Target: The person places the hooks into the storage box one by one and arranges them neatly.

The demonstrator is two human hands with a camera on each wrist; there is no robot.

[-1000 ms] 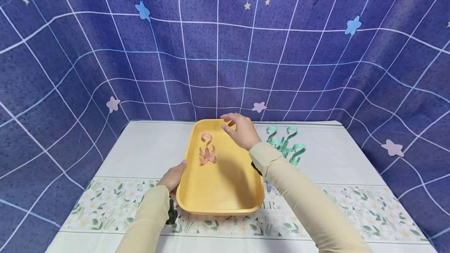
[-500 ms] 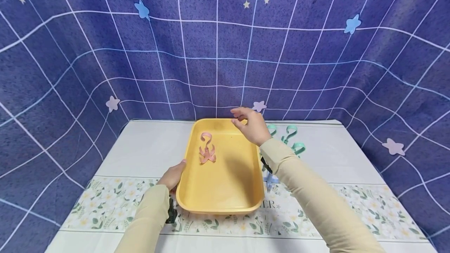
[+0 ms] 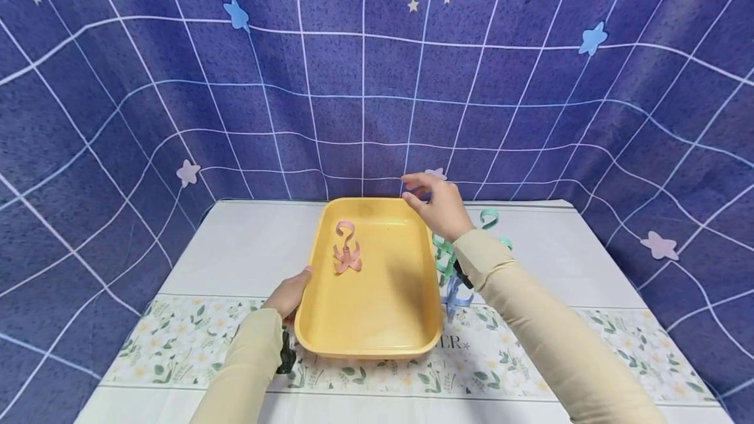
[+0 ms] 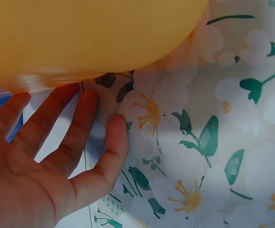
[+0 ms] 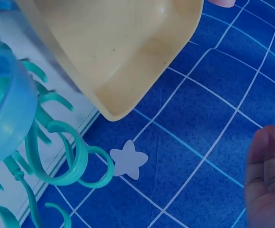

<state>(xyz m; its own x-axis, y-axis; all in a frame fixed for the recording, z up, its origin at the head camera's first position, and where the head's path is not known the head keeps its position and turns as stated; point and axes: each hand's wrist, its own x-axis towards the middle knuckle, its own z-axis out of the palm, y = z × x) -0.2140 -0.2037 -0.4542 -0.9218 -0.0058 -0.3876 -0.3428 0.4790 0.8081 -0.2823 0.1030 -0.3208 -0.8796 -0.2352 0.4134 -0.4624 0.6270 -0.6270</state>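
Observation:
My left hand (image 3: 288,294) holds the left side of a yellow tray (image 3: 368,350), its thumb at the rim. In the left wrist view its fingers (image 4: 75,137) reach beneath the tray, slightly bent, some tips touching it. Inside the tray, toward the left, lies a pink four-pronged swivel hook (image 3: 347,257). My right hand (image 3: 442,209) hovers above the tray's far right corner, fingers loosely bent, holding nothing. Right of the tray lie several green pronged hooks (image 3: 443,259) and blue hooks (image 3: 455,300), partly hidden by the right hand and forearm.
A white table cover (image 3: 253,241) with a floral band (image 3: 182,339) lies under everything. Behind the table and along both sides hangs a purple-blue grid-patterned curtain (image 3: 365,116) with star prints. In the right wrist view, a blue hook (image 5: 9,109) overlaps the green hooks (image 5: 56,156).
My right hand has moved right and slightly upward, away from the tray's middle toward the green hooks. More of the blue hooks now shows beside the tray. The left hand and pink hook have stayed put.

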